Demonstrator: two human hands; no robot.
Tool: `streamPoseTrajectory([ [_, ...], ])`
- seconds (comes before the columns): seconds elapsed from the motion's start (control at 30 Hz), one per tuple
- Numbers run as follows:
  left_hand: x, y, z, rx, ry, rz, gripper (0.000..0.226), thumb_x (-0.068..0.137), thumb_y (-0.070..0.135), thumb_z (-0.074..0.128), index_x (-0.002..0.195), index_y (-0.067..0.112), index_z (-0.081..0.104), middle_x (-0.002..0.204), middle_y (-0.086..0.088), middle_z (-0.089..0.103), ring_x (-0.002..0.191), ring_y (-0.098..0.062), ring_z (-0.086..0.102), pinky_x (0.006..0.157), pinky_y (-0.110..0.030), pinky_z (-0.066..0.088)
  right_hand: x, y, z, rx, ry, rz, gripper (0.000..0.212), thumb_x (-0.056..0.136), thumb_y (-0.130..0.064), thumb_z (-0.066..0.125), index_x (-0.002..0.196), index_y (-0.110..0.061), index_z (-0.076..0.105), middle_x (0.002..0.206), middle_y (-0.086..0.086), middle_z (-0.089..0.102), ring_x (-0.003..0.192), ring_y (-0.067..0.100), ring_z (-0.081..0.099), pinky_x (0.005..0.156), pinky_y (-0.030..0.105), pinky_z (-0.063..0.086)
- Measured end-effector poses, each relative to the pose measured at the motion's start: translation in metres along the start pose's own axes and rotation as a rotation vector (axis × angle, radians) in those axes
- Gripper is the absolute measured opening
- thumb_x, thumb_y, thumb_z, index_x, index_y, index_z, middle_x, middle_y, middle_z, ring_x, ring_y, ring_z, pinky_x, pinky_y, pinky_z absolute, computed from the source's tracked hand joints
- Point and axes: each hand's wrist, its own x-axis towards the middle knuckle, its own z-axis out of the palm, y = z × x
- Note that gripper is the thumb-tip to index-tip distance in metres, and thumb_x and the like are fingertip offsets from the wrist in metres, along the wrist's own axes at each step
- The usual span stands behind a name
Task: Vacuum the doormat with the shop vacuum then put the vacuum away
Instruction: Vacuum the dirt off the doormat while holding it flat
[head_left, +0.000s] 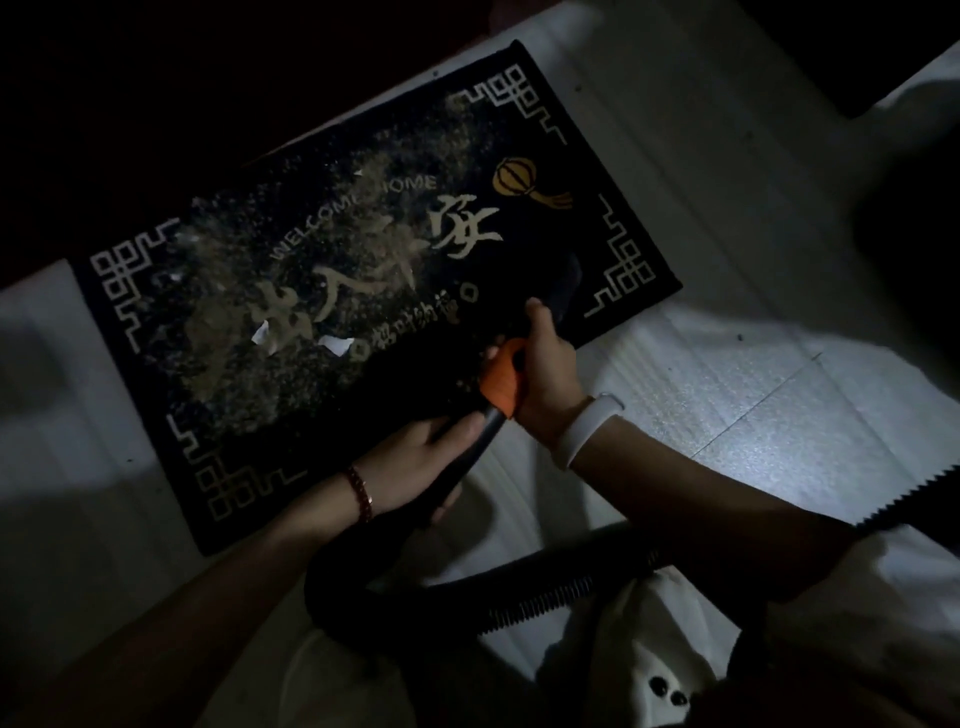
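A black doormat with gold lettering and a lantern print lies slanted on the pale floor. Sandy dirt and a few white paper scraps cover its middle and left part. My right hand grips the vacuum wand at its orange collar. The black nozzle rests on the mat near its right edge. My left hand holds the black wand lower down. The ribbed black hose loops back toward me. The vacuum body is out of sight.
The room is dim, with one bright patch of light on the white floor to the right. A dark jagged-edged shape sits at the right edge. Pale cloth lies below the hose near me.
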Motion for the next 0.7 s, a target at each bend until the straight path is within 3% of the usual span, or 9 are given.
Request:
streamPoseTrajectory([
  [0.13,0.005,-0.007,-0.001,0.085,0.080,-0.009,0.039,0.092,0.048,0.040,0.075,0.017,0.057,0.053,0.001,0.056,0.042,-0.011,0.052,0.046,-0.021,0.043,0.008,0.006,0.002,0.002,-0.031,0.068,0.034,0.093,-0.032,0.049,0.076,-0.003,0.050,0.058,0.009,0.049,0.036,0.015,0.049,0.043,0.022,0.044],
  [0.2,-0.004,-0.022,-0.009,0.151,0.228,0.022,0.029,0.092,0.048,0.045,0.086,0.024,0.061,0.071,0.008,0.060,0.059,0.001,0.057,0.055,-0.008,0.044,0.006,0.021,0.016,-0.038,-0.117,0.152,0.032,0.093,-0.034,0.049,0.080,-0.004,0.049,0.059,0.009,0.050,0.036,0.015,0.050,0.042,0.022,0.045],
  [0.23,-0.009,-0.025,-0.009,0.132,0.275,0.023,0.023,0.093,0.044,0.045,0.085,0.028,0.059,0.076,0.011,0.060,0.069,0.002,0.057,0.058,-0.004,0.041,0.006,0.028,0.021,-0.066,-0.161,0.180,0.032,0.093,-0.034,0.049,0.082,-0.005,0.049,0.060,0.009,0.050,0.036,0.015,0.051,0.043,0.022,0.045],
  [0.3,-0.015,-0.032,-0.009,0.076,0.332,0.018,0.022,0.094,0.040,0.045,0.076,0.033,0.057,0.076,0.015,0.059,0.077,-0.002,0.058,0.059,-0.009,0.040,0.007,0.036,0.030,-0.104,-0.254,0.219,0.032,0.093,-0.036,0.049,0.082,-0.006,0.050,0.061,0.008,0.051,0.038,0.015,0.051,0.044,0.023,0.045],
  [0.4,-0.015,-0.022,-0.002,0.059,0.257,-0.007,0.030,0.096,0.034,0.041,0.072,0.028,0.056,0.058,0.008,0.059,0.050,0.003,0.056,0.049,-0.009,0.041,0.006,0.028,0.019,-0.064,-0.270,0.208,0.031,0.092,-0.036,0.050,0.084,-0.007,0.050,0.061,0.007,0.050,0.041,0.016,0.050,0.044,0.023,0.045],
  [0.47,-0.007,-0.006,0.005,0.064,0.112,-0.034,0.037,0.096,0.038,0.037,0.067,0.019,0.052,0.043,0.003,0.054,0.036,-0.006,0.049,0.040,-0.017,0.040,0.012,0.017,-0.003,0.039,-0.173,0.132,0.032,0.091,-0.037,0.050,0.080,-0.007,0.051,0.059,0.007,0.049,0.040,0.016,0.049,0.043,0.022,0.043],
  [0.57,0.012,0.013,0.018,0.072,-0.042,-0.039,0.042,0.096,0.042,0.036,0.067,0.013,0.045,0.037,0.002,0.049,0.029,-0.013,0.044,0.036,-0.017,0.036,0.021,-0.003,-0.033,0.177,-0.126,0.094,0.037,0.092,-0.041,0.046,0.073,-0.009,0.047,0.057,0.003,0.045,0.040,0.012,0.047,0.041,0.019,0.043],
  [0.7,0.011,0.007,0.008,0.098,0.062,-0.077,0.041,0.095,0.043,0.037,0.069,0.016,0.051,0.039,0.002,0.051,0.031,-0.013,0.048,0.037,-0.017,0.038,0.021,0.002,-0.014,0.094,-0.132,0.122,0.039,0.093,-0.042,0.047,0.075,-0.007,0.048,0.057,0.005,0.047,0.039,0.013,0.049,0.042,0.020,0.044],
])
